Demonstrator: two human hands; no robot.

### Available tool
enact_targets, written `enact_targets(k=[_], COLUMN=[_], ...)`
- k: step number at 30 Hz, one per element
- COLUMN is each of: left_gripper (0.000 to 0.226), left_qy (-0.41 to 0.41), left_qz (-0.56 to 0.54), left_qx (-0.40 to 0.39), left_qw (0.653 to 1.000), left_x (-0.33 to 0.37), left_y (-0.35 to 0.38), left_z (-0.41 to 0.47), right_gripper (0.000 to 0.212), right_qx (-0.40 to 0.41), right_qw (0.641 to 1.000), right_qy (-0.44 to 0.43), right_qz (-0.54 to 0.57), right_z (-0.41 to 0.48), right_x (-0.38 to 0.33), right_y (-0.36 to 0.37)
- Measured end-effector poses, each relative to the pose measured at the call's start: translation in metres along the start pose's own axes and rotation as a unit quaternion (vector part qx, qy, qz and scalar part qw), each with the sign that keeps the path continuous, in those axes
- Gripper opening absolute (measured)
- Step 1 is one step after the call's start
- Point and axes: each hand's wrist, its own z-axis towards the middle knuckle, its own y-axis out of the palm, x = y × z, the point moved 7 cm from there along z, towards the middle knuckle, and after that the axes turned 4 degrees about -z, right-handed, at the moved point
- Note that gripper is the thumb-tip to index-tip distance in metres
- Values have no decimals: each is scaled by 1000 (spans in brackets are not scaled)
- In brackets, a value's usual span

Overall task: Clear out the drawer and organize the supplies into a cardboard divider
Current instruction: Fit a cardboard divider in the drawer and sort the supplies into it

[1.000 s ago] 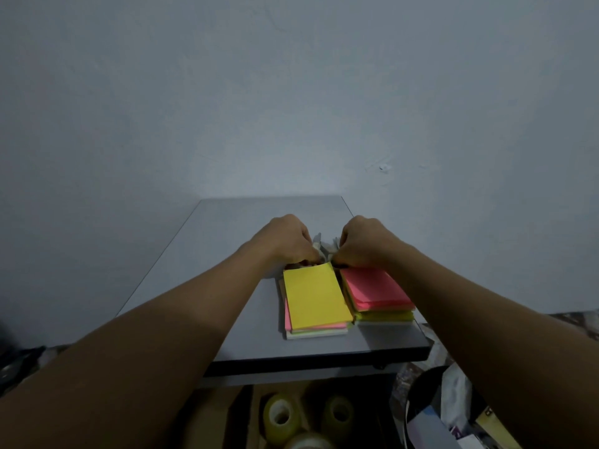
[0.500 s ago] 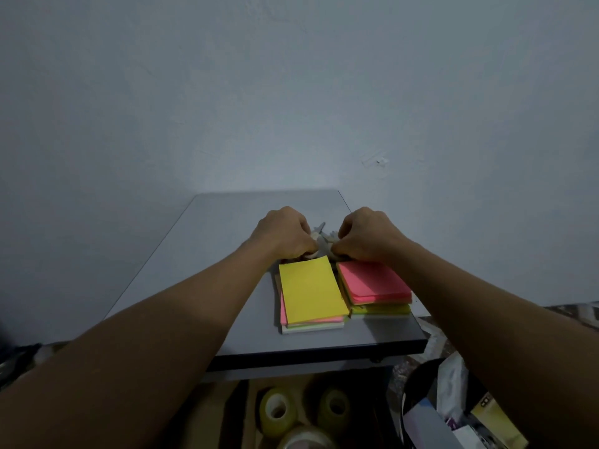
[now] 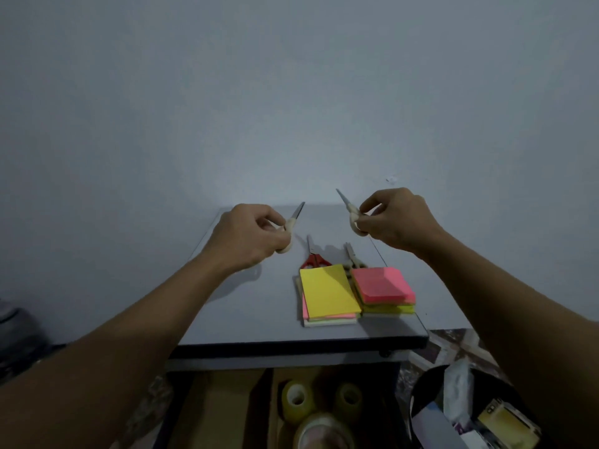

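- Your left hand (image 3: 249,236) gripped a small cream-handled pair of scissors (image 3: 291,222) by the handle. Your right hand (image 3: 395,218) pinched a matching second pair (image 3: 351,215). Both were raised above the grey tabletop (image 3: 246,315).
- The blades pointed away from you (sensible); keeping them closed looked wise.
- What appeared to be the brown cardboard divider (image 3: 227,400) sat below the table edge, holding clear tape rolls (image 3: 295,400). Lowering both pairs there slowly seemed best.

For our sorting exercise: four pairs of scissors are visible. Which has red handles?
The scissors lying on the table behind the yellow notes; the other three pairs have pale handles.
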Motion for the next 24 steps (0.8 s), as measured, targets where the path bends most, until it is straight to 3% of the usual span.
enact_targets(k=[11,20,24], left_gripper=[20,22,21], left_qy=[-3,-51,-85], left_qz=[26,26,86], left_qx=[-23,-143,-171], left_qw=[999,988,978], left_x=[-29,-77,-108], left_y=[-62,-42,-21], left_z=[-125,-205,-220], right_gripper=[10,12,12], right_qx=[-43,-57,-61], right_qw=[987,981,981], right_qy=[0,0,-10], right_qz=[154,183,183], right_z=[-106,-171,-188], right_x=[-59,-59,-57], right_y=[17,37,39])
